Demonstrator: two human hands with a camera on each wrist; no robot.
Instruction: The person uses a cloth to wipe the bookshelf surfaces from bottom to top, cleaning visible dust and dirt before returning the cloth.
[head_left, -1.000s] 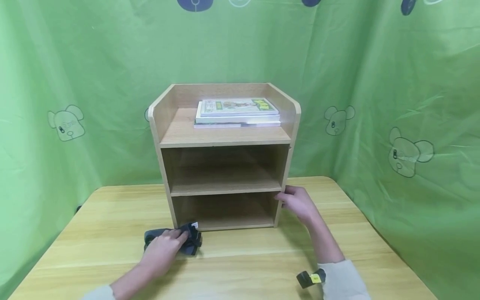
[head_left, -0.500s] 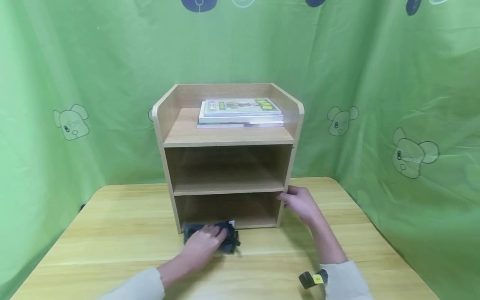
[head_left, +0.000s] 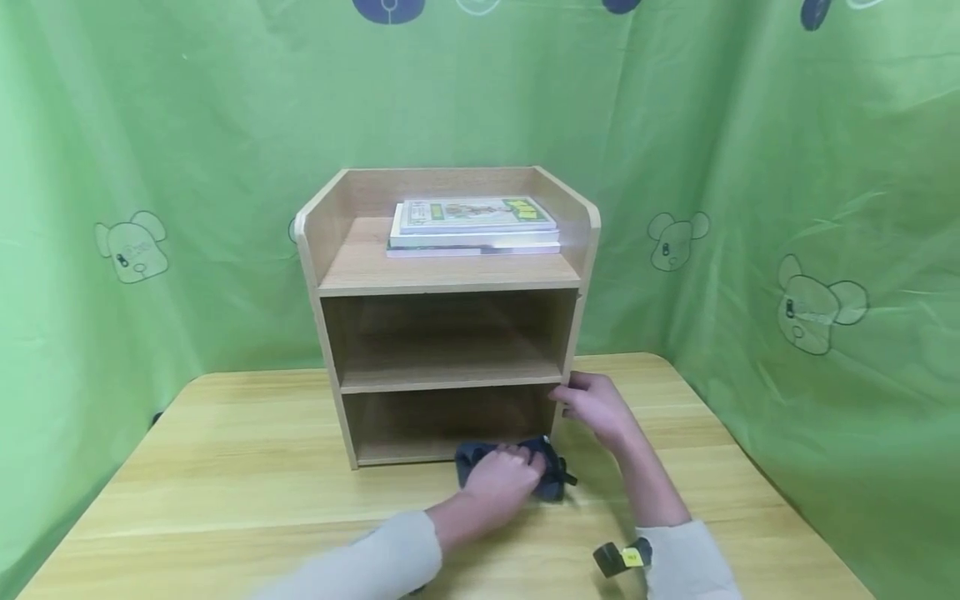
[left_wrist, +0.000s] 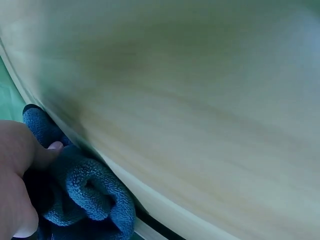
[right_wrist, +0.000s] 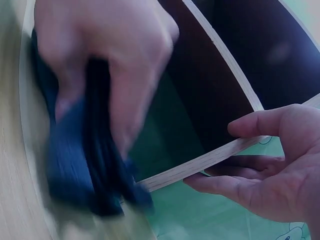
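A small wooden shelf unit (head_left: 450, 291) stands upright on the table, its open compartments facing me. My left hand (head_left: 498, 482) grips a bunched dark blue cloth (head_left: 553, 477) at the lower front right of the unit, overlapping its bottom edge in the head view. Up close in the left wrist view, the towel-like cloth (left_wrist: 97, 187) is fluffy and folded, with the thumb pressed into it. On the other side, my right hand (head_left: 596, 408) pinches the right side panel (right_wrist: 210, 159), thumb inside and fingers outside, as the right wrist view shows.
Several stacked books (head_left: 476, 218) lie on the unit's top shelf. Pale wood tabletop (head_left: 225, 492) extends around the unit, with green printed curtains (head_left: 480, 100) behind and at both sides. A black device with a yellow label (head_left: 621, 557) sits at the right sleeve.
My left hand has slid the cloth to the right along the unit's front base, from its left corner to its right one. The right hand keeps its hold on the side panel.
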